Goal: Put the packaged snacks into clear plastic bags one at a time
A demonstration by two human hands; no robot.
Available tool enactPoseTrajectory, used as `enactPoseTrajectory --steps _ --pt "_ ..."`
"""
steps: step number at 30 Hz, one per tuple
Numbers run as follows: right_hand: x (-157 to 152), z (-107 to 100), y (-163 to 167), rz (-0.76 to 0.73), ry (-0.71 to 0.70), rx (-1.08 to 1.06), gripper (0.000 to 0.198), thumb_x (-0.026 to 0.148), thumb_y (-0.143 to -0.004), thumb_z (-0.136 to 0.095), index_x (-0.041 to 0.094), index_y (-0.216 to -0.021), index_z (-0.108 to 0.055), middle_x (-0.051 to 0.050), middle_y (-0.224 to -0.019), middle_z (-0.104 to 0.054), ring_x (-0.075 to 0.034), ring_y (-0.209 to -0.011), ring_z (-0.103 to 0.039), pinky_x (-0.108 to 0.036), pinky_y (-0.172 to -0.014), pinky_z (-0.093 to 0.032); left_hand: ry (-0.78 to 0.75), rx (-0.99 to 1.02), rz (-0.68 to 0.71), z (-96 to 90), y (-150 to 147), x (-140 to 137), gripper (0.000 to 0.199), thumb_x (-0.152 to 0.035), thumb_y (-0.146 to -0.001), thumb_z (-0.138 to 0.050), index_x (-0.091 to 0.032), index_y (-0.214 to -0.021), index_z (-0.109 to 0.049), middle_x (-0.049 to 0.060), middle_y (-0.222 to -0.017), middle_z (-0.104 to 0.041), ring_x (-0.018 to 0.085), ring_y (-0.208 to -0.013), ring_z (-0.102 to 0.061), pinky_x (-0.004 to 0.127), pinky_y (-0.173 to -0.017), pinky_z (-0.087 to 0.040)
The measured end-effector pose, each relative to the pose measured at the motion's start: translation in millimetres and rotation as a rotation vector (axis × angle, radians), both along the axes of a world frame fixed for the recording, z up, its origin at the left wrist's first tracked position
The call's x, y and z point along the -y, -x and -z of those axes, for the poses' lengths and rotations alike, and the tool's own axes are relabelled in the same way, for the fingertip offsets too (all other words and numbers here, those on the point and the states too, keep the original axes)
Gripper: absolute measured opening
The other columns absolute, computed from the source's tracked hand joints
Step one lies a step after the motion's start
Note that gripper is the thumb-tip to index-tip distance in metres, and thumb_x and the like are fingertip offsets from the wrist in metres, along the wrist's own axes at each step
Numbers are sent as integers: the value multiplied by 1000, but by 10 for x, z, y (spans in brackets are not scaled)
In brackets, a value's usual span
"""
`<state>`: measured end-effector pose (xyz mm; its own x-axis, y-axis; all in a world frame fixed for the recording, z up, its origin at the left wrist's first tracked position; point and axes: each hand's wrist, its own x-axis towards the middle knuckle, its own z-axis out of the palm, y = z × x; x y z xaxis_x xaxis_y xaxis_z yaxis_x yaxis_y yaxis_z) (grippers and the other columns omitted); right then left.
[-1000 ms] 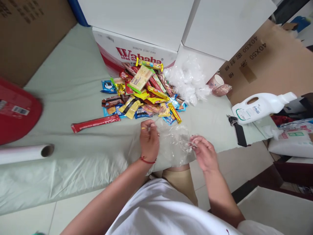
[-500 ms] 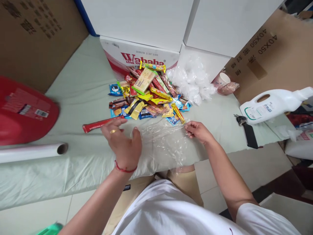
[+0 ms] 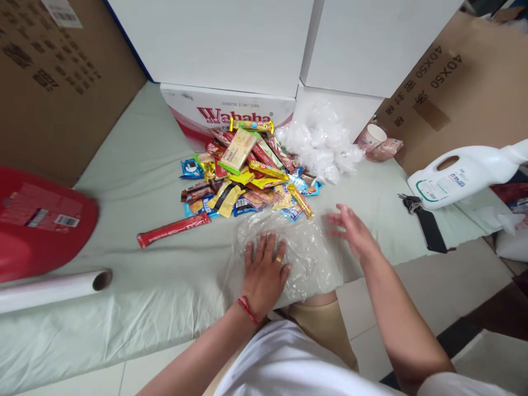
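Observation:
A clear plastic bag lies crumpled along the front of the cloth-covered table. My left hand presses flat on its left part, fingers spread. Just right of the bag, my right hand hovers open with nothing in it, its fingers slightly blurred. Behind the bag is a heap of wrapped snacks, among them a pale cracker pack on top and a yellow-wrapped stick at the near right edge. One long red packet lies apart, to the left of the heap.
Crumpled clear plastic sits beside the heap, against white boxes. At the left are a red container and a white roll. A paper cup, white jug, keys and black phone are at the right.
My left hand has moved right, from near the red packet onto the plastic bag. My right hand has let go of the bag's edge and opened. The bag now lies flatter.

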<state>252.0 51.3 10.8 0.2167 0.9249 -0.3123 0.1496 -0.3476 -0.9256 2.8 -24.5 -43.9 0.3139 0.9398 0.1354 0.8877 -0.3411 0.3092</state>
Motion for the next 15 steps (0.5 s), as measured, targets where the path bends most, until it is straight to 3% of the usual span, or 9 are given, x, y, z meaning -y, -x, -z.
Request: enactPoseTrajectory --steps 3,6,9,12,15 --pt "430 140 126 -127 87 37 89 69 -76 -77 24 -147 -50 -12 -123 -71 -27 -110 -69 -38 -86 -58 23 17 32 6 -24 168 50 -37 -100 -54 -27 -149 -59 10 -166 -44 41 -156 -34 73 -123 -22" --pt "561 171 107 -272 127 94 69 57 -70 -84 19 -126 -67 -5 -97 -73 -21 -85 -68 -30 -73 -54 22 34 62 -8 37 313 51 -38 -99 -56 -27 -150 -58 11 -167 -41 45 -156 -31 78 -121 -25" --pt "325 74 -115 -360 75 153 44 48 -74 -79 18 -105 -73 -2 -87 -71 -17 -76 -63 -27 -69 -49 -50 72 111 -7 209 436 51 -34 -100 -55 -20 -150 -55 16 -169 -37 43 -158 -29 71 -118 -38" --pt "-69 -23 -345 -527 82 184 41 37 -72 -76 17 -108 -73 -1 -85 -70 -16 -74 -62 -27 -71 -48 -123 115 113 -15 387 564 44 -25 -101 -53 -13 -143 -57 22 -168 -36 40 -160 -24 61 -116 -49" --pt "-396 -56 -408 -686 113 431 37 24 -74 -69 16 -110 -73 -1 -83 -71 -17 -76 -64 -28 -76 -49 -164 133 75 -51 479 719 36 -18 -99 -53 -11 -132 -63 25 -160 -44 42 -157 -31 61 -113 -52"
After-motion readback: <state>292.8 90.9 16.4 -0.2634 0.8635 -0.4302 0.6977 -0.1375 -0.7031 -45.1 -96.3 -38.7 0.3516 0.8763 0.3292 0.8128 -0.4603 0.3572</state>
